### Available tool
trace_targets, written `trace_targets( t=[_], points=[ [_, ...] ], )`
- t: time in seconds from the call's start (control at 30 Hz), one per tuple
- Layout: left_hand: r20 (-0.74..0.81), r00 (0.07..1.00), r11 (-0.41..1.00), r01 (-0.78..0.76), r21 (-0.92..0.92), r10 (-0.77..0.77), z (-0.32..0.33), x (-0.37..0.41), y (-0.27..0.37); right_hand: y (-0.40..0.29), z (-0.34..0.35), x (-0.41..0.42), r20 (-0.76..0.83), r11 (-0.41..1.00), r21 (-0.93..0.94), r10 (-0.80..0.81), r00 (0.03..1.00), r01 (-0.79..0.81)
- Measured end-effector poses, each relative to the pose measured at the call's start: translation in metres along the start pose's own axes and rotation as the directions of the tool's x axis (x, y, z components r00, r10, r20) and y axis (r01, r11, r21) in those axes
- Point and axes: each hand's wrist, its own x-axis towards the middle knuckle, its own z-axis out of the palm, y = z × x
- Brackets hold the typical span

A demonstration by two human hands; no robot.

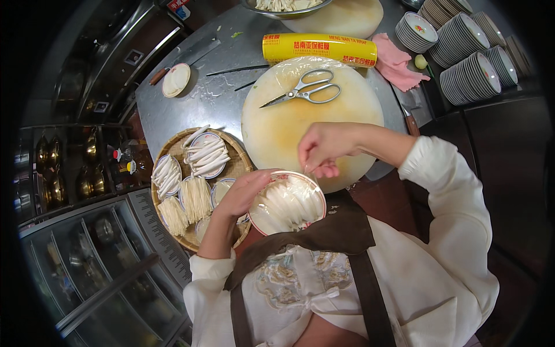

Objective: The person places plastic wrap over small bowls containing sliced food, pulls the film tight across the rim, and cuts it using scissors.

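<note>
Close to my chest is a red-rimmed plate (284,204) of white slices, with clear cling film stretched over it. My left hand (243,195) holds this plate at its left edge. At the plate's upper right rim, my right hand (323,149) pinches a bit of the film between thumb and fingers. Beyond the hands lies a round chopping board (277,134), and kitchen scissors (303,90) rest on it with blades together. A yellow roll box of cling film (318,50) sits along the board's far edge, with film drawn onto the board.
To the left, a round bamboo tray (243,154) holds several plates of white mushrooms (208,156) and enoki (195,197). A small plate (176,80) sits farther back beside a wooden-handled knife (158,76). Stacked dishes (468,78), a pink cloth (396,63) and another knife (411,123) are at right.
</note>
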Motion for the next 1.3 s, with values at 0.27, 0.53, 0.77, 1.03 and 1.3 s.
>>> trace_targets(
  t=[0.27, 0.53, 0.77, 1.03, 1.3],
  points=[
    [0.058, 0.998, 0.999, 0.030, -0.014, -0.029, -0.009, -0.006, -0.002, -0.063, 0.027, 0.043, 0.050, 0.817, -0.577, 0.052, 0.997, -0.014],
    [-0.079, 0.992, 0.982, -0.089, 0.165, 0.103, -0.017, -0.003, -0.023, -0.093, 0.060, 0.077, 0.032, 0.378, -0.922, -0.149, 0.988, 0.087],
    [-0.552, 0.827, 0.748, -0.301, -0.591, -0.103, -0.056, -0.009, -0.037, -0.069, -0.004, 0.079, -0.327, 0.591, -0.799, -0.585, 0.743, 0.114],
    [-0.697, 0.717, 0.697, -0.487, -0.525, -0.024, -0.061, -0.019, -0.057, -0.019, 0.042, 0.102, -0.229, 0.970, -0.015, -0.239, 0.943, 0.242],
    [-0.798, 0.603, 0.681, -0.588, -0.436, 0.009, -0.023, -0.063, -0.090, 0.002, 0.068, 0.107, -0.132, 0.964, -0.051, -0.264, 0.955, 0.260]
  ],
)
